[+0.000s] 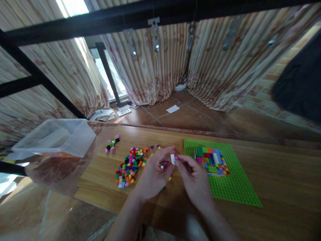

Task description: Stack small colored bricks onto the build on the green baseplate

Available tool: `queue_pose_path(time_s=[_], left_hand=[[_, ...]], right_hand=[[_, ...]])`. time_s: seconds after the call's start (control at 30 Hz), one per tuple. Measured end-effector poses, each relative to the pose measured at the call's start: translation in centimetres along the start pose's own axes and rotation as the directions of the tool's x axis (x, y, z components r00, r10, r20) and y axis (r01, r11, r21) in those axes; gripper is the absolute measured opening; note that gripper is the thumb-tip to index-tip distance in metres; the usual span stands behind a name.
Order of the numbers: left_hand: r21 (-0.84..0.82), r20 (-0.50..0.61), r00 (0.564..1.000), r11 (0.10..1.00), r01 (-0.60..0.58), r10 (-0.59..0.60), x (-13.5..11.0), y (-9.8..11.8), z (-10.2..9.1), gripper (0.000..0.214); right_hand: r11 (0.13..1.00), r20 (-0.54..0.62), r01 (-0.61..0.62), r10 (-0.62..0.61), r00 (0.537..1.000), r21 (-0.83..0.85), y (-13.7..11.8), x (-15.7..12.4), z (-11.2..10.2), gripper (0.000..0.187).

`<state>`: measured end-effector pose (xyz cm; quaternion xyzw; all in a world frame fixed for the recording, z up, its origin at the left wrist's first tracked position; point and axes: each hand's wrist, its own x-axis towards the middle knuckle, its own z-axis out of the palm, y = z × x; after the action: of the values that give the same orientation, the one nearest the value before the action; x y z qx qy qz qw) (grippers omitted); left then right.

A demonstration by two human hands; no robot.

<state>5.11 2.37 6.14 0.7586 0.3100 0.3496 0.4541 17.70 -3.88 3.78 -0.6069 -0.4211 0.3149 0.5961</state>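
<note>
Over the middle of the table, my left hand [154, 172] and my right hand [197, 179] come together at the fingertips. A small white toy brick [173, 159] is held upright at the tips of my left fingers. Against its right side is a small magenta brick [176, 157], pinched by my right thumb and fingers, which partly hide it. Just right of my right hand, a block of many-coloured bricks [212, 161] sits on a green baseplate [238, 187]. A loose pile of mixed bricks [129, 167] lies left of my left hand, and a few more show behind its fingers.
A small cluster of pink, black and green bricks [112, 144] lies farther left on the wooden table [100, 180]. A clear plastic bin [57, 137] stands at the left end. Beyond the table are a tiled floor, striped curtains [155, 67] and a dark metal frame [105, 26].
</note>
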Motion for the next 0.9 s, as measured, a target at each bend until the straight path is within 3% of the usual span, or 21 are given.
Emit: queue_pose_path(time_s=[0.17, 0.33, 0.43, 0.53, 0.9], left_hand=[[-0.080, -0.002, 0.999, 0.996, 0.046, -0.047, 0.09, -0.07, 0.02, 0.045], [-0.187, 0.020, 0.992, 0.975, 0.123, -0.121, 0.06, 0.06, -0.05, 0.044], [-0.293, 0.072, 0.985, 0.941, 0.171, -0.157, 0.03, 0.00, -0.26, 0.032], [-0.334, 0.101, 0.980, 0.922, 0.197, -0.173, 0.06, -0.01, -0.45, 0.018], [-0.293, 0.147, 0.976, 0.935, 0.200, -0.163, 0.03, -0.28, -0.85, 0.023]], right_hand=[[0.998, 0.005, 0.056, -0.056, 0.998, 0.028, -0.04, -0.06, 0.11, 0.025], [0.991, 0.040, 0.129, -0.127, 0.991, -0.045, -0.01, -0.08, -0.30, 0.017], [0.992, 0.055, 0.121, -0.119, 0.991, -0.047, 0.00, -0.02, -0.55, 0.017], [0.996, 0.083, 0.088, -0.086, 0.993, -0.021, -0.14, 0.04, -0.68, 0.018], [0.956, 0.149, -0.151, 0.116, 0.982, 0.253, -0.10, -0.06, -0.34, 0.018]])
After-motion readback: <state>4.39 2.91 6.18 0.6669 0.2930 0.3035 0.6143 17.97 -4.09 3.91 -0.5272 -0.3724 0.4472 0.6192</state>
